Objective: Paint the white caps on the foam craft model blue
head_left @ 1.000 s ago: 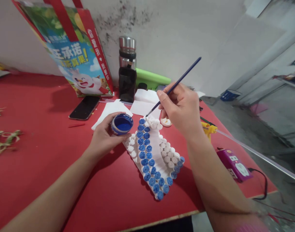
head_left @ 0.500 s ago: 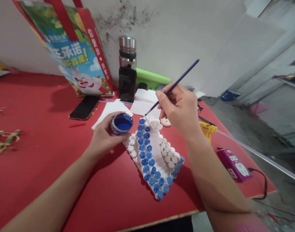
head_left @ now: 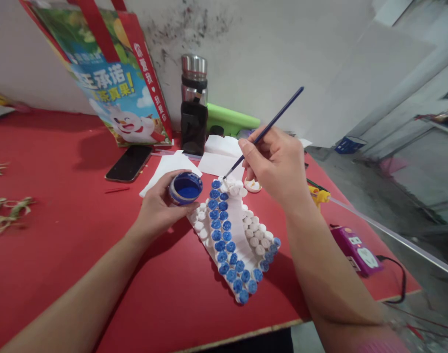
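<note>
In my left hand point(head_left: 158, 202) is a small round jar of blue paint point(head_left: 186, 188), its mouth tipped toward me. My right hand point(head_left: 273, 164) pinches a thin dark-blue paintbrush point(head_left: 279, 113). The brush tip is at the far end of a white board point(head_left: 242, 238), among white paper rolls point(head_left: 236, 188). Rolled paper discs stand in rows on the board. Blue discs point(head_left: 226, 225) form a curved double band down the left and along the near end; white discs point(head_left: 254, 230) fill patches at both sides. Fingers of my left hand lie close to the board's left edge.
Behind stand a printed bag point(head_left: 113, 93), a steel bottle point(head_left: 193, 108) and a green roll point(head_left: 233, 117). A phone point(head_left: 129, 163) and white paper sheets point(head_left: 168, 169) lie on the red table point(head_left: 73, 274). A yellow glue gun point(head_left: 319, 194) and purple power box point(head_left: 357, 250) are right.
My right hand and the brush have shifted slightly to the right, the tip moving a little right and down. My left hand with the jar has hardly moved.
</note>
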The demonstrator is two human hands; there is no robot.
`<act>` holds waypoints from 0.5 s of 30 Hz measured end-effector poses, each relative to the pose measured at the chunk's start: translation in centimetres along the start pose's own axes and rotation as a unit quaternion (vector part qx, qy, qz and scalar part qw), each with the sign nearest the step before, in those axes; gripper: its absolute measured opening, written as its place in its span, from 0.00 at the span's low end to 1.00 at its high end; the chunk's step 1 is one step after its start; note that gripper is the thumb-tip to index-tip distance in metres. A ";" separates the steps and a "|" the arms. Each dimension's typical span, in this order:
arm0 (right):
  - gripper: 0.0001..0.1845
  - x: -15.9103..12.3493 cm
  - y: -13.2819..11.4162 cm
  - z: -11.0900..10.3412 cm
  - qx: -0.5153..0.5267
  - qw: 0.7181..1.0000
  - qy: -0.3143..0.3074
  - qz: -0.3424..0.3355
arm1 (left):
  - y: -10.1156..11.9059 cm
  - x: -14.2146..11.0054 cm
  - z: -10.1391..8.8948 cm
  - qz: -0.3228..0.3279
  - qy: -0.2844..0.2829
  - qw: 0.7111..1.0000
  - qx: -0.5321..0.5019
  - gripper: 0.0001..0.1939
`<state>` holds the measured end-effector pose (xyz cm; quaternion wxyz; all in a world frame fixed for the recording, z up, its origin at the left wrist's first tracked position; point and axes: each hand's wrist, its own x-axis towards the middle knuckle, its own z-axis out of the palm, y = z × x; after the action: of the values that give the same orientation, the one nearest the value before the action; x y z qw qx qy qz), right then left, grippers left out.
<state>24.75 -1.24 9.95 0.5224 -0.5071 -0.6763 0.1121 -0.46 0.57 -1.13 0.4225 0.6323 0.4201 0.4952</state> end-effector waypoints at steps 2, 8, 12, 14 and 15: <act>0.13 0.0 -0.1 0.0 -0.005 1.000 -0.009 0.005 | 0.1 0.0 0.0 -0.005 0.003 1.000 -0.002 0.42; 0.12 0.0 0.0 -0.2 -0.013 1.000 -0.016 0.010 | 0.3 -0.1 0.0 -0.009 0.004 1.000 0.004 0.41; 0.12 0.1 -0.1 -0.3 -0.012 1.000 -0.014 0.005 | 0.2 -0.1 0.0 -0.002 0.002 1.000 0.004 0.41; 0.13 0.1 -0.1 -0.3 -0.011 1.000 -0.015 0.003 | 0.1 -0.1 0.0 -0.003 -0.001 1.000 0.003 0.41; 0.13 0.1 0.0 -0.3 -0.011 1.000 -0.013 0.002 | 0.0 -0.1 -0.1 -0.003 -0.001 1.000 0.003 0.41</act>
<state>24.99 -1.29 10.13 0.5075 -0.5127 -0.6832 0.1129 -0.52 0.49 -1.10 0.4227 0.6325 0.4231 0.4921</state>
